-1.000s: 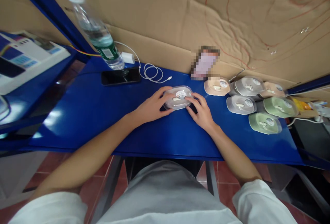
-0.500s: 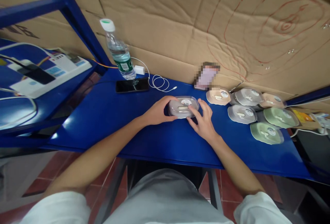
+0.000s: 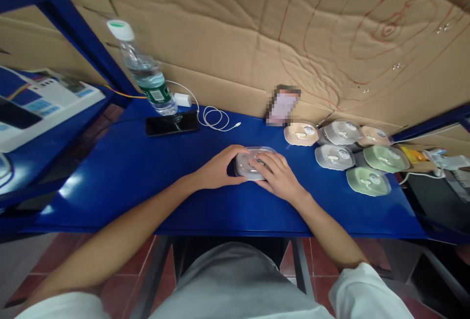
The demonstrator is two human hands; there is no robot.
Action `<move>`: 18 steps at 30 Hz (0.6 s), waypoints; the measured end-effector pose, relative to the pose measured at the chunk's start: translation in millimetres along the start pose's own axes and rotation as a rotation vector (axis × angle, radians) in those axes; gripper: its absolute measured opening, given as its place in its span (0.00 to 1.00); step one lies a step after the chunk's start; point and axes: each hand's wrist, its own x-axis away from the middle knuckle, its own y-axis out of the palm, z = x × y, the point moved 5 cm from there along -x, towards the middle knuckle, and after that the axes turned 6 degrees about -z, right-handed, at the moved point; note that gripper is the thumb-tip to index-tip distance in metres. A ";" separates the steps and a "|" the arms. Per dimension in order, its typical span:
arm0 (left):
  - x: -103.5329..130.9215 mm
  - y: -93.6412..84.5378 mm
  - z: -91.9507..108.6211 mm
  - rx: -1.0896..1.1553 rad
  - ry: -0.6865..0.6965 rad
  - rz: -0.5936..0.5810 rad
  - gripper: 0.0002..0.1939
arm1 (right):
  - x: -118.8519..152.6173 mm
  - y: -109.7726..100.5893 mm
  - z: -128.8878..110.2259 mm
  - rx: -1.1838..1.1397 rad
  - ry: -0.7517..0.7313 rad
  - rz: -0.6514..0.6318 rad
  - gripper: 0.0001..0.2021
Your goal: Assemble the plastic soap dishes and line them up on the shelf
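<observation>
In front of me on the blue table lies a small grey plastic box [image 3: 243, 166] with rounded corners and a clear lid. My left hand [image 3: 216, 168] is curled around its left end, thumb at the near side and fingers at the far side. My right hand [image 3: 279, 176] lies over the right part of the lid, with its fingers bent across the top and onto the middle, hiding much of the lid and its label. To the right, the nearest similar box is a peach one [image 3: 293, 135].
Grey, peach and green boxes [image 3: 368, 182] cluster at the right, some stacked. A blurred-out phone [image 3: 282, 106] leans on the cardboard wall [image 3: 220, 30]. At the left stand a water bottle [image 3: 152, 84], a black phone [image 3: 171, 124], a white cable [image 3: 219, 127] and a power strip [image 3: 55, 108].
My right hand has moved from the box's right edge to lie across its lid. My left hand keeps its hold. The camera view has turned slightly.
</observation>
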 end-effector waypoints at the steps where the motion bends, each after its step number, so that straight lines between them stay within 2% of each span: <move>1: -0.3 -0.1 0.1 0.006 -0.003 -0.002 0.36 | 0.4 0.9 0.9 -0.012 0.002 0.000 0.25; 10: -1.3 -2.3 7.2 0.058 -0.099 -0.037 0.39 | 1.5 -9.0 -0.8 0.006 -0.015 0.073 0.24; 18: -1.4 -2.5 11.0 0.083 -0.111 -0.067 0.39 | 2.3 -11.4 -0.9 -0.039 -0.027 0.135 0.23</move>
